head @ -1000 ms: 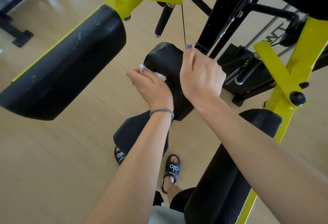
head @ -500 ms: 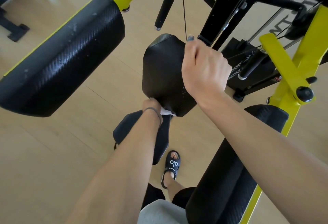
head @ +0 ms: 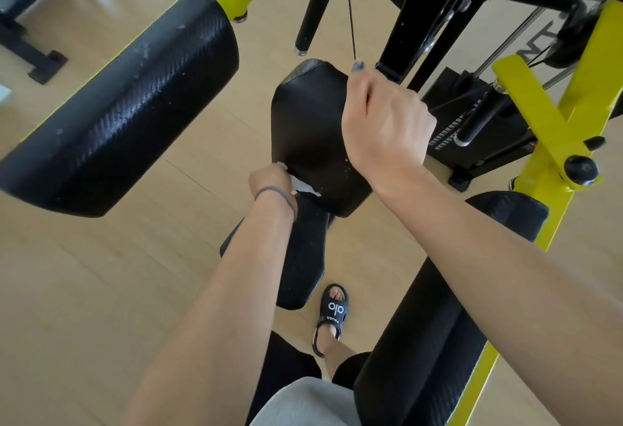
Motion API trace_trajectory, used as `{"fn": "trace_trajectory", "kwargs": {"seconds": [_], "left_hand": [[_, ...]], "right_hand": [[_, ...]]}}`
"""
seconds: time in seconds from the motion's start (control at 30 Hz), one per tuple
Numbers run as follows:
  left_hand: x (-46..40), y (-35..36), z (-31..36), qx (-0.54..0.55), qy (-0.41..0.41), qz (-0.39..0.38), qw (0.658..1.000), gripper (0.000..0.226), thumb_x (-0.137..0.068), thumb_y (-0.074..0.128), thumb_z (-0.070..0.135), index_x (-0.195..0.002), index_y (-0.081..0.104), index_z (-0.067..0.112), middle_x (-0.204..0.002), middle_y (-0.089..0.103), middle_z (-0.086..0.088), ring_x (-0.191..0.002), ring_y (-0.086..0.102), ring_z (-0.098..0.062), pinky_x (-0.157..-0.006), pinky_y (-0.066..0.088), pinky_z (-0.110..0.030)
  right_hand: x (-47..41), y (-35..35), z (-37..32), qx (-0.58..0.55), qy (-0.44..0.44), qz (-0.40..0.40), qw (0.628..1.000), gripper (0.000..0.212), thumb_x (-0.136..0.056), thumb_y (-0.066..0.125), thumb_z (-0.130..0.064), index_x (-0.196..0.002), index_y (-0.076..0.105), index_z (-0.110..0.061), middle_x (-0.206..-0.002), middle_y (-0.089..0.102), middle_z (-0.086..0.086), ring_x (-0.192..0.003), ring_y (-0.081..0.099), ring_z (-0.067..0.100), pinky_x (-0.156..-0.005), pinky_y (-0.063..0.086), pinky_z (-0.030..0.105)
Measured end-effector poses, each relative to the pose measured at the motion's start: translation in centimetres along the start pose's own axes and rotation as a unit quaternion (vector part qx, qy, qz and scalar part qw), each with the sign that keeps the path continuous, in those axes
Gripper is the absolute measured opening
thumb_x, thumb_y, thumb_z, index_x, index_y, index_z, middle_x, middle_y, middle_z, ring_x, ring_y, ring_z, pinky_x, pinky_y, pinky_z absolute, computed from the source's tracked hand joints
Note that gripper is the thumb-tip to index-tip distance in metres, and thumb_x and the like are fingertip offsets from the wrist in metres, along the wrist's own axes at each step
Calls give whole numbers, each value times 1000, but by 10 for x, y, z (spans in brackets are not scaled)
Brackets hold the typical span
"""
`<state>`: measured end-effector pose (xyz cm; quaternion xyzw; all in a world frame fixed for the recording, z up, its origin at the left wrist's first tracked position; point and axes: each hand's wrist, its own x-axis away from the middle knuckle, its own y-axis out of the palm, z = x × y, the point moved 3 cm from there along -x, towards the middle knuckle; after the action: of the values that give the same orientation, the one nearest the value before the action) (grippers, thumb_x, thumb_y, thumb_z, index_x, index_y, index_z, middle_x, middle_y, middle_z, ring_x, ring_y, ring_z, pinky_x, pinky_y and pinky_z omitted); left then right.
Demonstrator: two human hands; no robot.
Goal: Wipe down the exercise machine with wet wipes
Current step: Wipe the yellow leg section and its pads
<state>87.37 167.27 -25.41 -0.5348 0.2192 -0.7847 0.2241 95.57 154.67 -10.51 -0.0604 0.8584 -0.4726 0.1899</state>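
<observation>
The exercise machine has a black frame (head: pixel 435 4) and yellow arms (head: pixel 529 122). Its black back pad (head: pixel 310 122) stands in the middle, above the black seat (head: pixel 300 257). My left hand (head: pixel 269 179) is shut on a white wet wipe (head: pixel 303 186) and presses it against the pad's lower left edge. My right hand (head: pixel 384 118) grips the pad's upper right edge, fingers curled behind it. Most of the wipe is hidden under my left hand.
A large black arm pad (head: pixel 128 112) juts out at the left and another (head: pixel 428 324) lies at the lower right. A black handle (head: pixel 310 20) hangs at the top. My sandalled foot (head: pixel 332 314) stands on the wooden floor (head: pixel 84 290). Another machine's base (head: pixel 30 51) sits far left.
My left hand has slid the wipe down the back pad, from its upper left to its lower left edge. My right hand has stayed on the pad's right edge.
</observation>
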Motion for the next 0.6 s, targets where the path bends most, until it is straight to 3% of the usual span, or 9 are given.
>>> {"fn": "trace_trajectory", "kwargs": {"seconds": [0.1,0.2,0.23,0.27,0.37,0.4,0.47,0.53,0.6], "left_hand": [[16,11,-2,58,9,26,998,50,-102,52,30,-144,44,4,-143,53,-11,-132,53,-26,-89,48,-24],[46,58,-4,37,21,-40,998,44,-103,49,29,-141,48,6,-141,56,-11,-130,55,-25,-93,50,-27],[59,68,-9,41,-9,-76,996,42,-104,46,25,-141,48,6,-142,55,-13,-129,56,-25,-86,53,-23],[61,77,-9,124,-32,-81,988,40,-105,44,22,-141,49,6,-142,55,-14,-129,56,-26,-79,53,-20],[69,74,0,171,25,-70,982,36,-103,49,23,-135,49,6,-134,58,-12,-121,57,-22,-99,48,-28],[72,63,9,241,31,-27,970,37,-102,52,25,-133,49,5,-130,59,-13,-111,59,-21,-99,47,-29],[78,40,21,394,-18,7,919,37,-101,53,26,-127,46,0,-117,63,-14,-86,57,-15,-79,49,-17],[95,23,25,502,20,43,863,22,-105,41,15,-122,44,1,-111,61,-12,-81,57,-10,-55,47,-9],[111,20,24,521,51,81,848,14,-106,37,12,-118,42,9,-108,56,-8,-86,59,-12,-54,47,-13]], "right_hand": [[0,1,-1,9,-2,-4,1000,45,-107,27,-41,-70,45,-23,-50,38,-8,-45,41,13,-47,27,29],[0,0,-2,19,2,-5,1000,45,-107,27,-41,-70,44,-22,-50,38,-8,-46,40,16,-48,24,29],[1,-1,-2,19,3,-9,1000,45,-107,27,-41,-70,43,-23,-50,38,-8,-45,38,12,-47,22,28],[1,-2,-3,17,3,-11,1000,45,-108,27,-41,-69,42,-23,-50,37,-8,-44,36,9,-47,20,27],[0,-4,-1,6,7,-14,1000,49,-108,28,-40,-62,36,-24,-48,38,-7,-42,36,9,-47,19,26],[1,-4,-1,-1,14,-20,1000,51,-108,28,-40,-61,34,-23,-48,39,-6,-43,37,10,-47,19,27],[0,-5,-1,-21,35,-44,998,54,-108,28,-41,-59,34,-20,-50,43,-4,-46,41,13,-48,22,30],[-2,-6,-1,-41,56,-62,996,56,-109,26,-42,-59,37,-19,-53,47,-2,-50,46,14,-49,26,30],[-4,-7,1,-50,72,-78,993,57,-109,24,-42,-60,41,-18,-57,52,-2,-54,49,13,-51,29,29]]}}
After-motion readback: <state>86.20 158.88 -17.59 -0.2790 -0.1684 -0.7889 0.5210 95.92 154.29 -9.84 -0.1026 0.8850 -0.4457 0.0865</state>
